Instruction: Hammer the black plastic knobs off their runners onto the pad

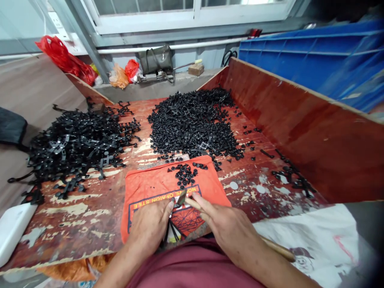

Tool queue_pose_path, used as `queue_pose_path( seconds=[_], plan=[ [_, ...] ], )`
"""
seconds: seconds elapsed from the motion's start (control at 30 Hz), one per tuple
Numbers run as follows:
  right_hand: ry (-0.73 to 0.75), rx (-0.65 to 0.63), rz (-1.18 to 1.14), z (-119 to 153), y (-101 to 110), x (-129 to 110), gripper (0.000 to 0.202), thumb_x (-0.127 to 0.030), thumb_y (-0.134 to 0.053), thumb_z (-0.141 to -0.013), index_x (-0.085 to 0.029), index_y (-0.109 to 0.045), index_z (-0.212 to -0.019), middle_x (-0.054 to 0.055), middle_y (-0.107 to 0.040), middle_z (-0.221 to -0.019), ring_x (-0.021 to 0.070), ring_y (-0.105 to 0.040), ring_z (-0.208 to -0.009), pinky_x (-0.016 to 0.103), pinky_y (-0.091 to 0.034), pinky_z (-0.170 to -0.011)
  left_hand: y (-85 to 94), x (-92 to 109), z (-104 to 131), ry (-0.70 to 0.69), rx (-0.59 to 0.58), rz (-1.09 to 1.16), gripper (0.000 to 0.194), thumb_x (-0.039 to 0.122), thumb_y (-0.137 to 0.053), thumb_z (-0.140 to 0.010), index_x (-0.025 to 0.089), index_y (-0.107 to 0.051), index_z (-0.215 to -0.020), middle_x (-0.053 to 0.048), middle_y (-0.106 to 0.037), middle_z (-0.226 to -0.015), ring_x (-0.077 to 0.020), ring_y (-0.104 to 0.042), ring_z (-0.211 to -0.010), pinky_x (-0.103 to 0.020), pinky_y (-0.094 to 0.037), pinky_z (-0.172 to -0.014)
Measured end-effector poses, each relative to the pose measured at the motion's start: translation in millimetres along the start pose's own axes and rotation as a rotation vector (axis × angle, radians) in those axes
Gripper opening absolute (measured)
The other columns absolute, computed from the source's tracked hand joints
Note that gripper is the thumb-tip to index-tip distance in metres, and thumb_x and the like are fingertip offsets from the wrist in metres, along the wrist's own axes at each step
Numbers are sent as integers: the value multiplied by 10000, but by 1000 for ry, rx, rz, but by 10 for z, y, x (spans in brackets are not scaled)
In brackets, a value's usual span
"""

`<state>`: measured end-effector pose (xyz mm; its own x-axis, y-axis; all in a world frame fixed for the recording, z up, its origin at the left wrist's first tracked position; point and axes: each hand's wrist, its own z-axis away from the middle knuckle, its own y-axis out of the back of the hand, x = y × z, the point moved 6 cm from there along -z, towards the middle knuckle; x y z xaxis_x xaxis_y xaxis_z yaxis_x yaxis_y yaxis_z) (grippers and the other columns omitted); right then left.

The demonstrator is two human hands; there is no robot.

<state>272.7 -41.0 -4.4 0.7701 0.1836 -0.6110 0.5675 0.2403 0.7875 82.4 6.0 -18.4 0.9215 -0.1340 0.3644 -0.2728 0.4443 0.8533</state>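
Heap (192, 124) behind cloth (144, 182), apparently touching.

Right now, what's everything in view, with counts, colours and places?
Window: one, white frame, top
Crate: one, blue, upper right
Plastic bags: several, red and orange, back
Pouch: one, olive, back
Block: one, brown, back
Table: one, worn red, underneath
Part heaps: two large, black, left and centre
Cloth: one, orange, front
Case: one, white, lower left
Sack: one, white, lower right
Tool: one, tan handle, in right hand
Small part: black, at left hand
Left hand: one, bare, over cloth
Right hand: one, bare, over cloth
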Motion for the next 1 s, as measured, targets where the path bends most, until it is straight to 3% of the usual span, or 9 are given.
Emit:
queue_pose_path(
  seconds=[0.13,0.2,0.27,0.37,0.67,0.83,1.0],
  plan=[
    [16,26,-147,-80,159,13,492,-204,-415,-1023,-428,-420,-1462,-37,-661,-1302,193,-673,-1070,316,-489,-907,20,-14,-2,-35,25,57,490,443,-272,-1003,248,-720,-982,-97,-765,-947,-273,-699,-926,-307,-430,-749],
    [-24,89,-90,-148,254,54,387,-184,-471,-993,-320,-566,-1342,-3,-717,-1141,184,-681,-956,283,-480,-813,46,-45,2,-55,58,130,441,453,-328,-989,255,-722,-969,-65,-767,-924,-245,-699,-893,-283,-448,-751],
    [-59,124,24,-244,286,73,203,-172,-556,-937,-229,-681,-1087,6,-713,-908,177,-653,-804,266,-443,-704,70,-97,13,-78,79,226,399,462,-379,-974,260,-723,-964,-32,-768,-908,-221,-698,-876,-264,-469,-764],
    [-40,91,105,-413,202,21,67,-195,-627,-887,-223,-681,-859,-15,-671,-812,150,-610,-722,249,-381,-632,99,-192,52,-153,78,377,349,447,-430,-961,257,-722,-973,-2,-768,-949,-197,-700,-908,-248,-500,-810],
    [-41,19,152,-633,-4,-88,121,-244,-585,-887,-221,-649,-787,-5,-674,-758,157,-599,-685,273,-298,-582,255,-594,301,-242,323,245,260,392,-531,-923,295,-750,-1023,8,-780,-1035,-181,-726,-933,-219,-539,-830],
    [-51,-28,129,-723,-126,-133,152,-286,-628,-854,-234,-647,-712,-24,-658,-654,147,-577,-601,275,-246,-528,334,-400,414,-258,304,222,311,400,-458,-959,284,-745,-939,22,-790,-942,-173,-732,-813,-213,-521,-718],
    [-80,54,100,-686,-56,-97,131,-281,-602,-882,-217,-617,-769,1,-670,-746,159,-575,-662,280,-263,-570,268,-134,372,-253,145,253,401,453,-438,-973,219,-697,-775,14,-722,-734,-155,-654,-675,-239,-431,-631]
  ],
)
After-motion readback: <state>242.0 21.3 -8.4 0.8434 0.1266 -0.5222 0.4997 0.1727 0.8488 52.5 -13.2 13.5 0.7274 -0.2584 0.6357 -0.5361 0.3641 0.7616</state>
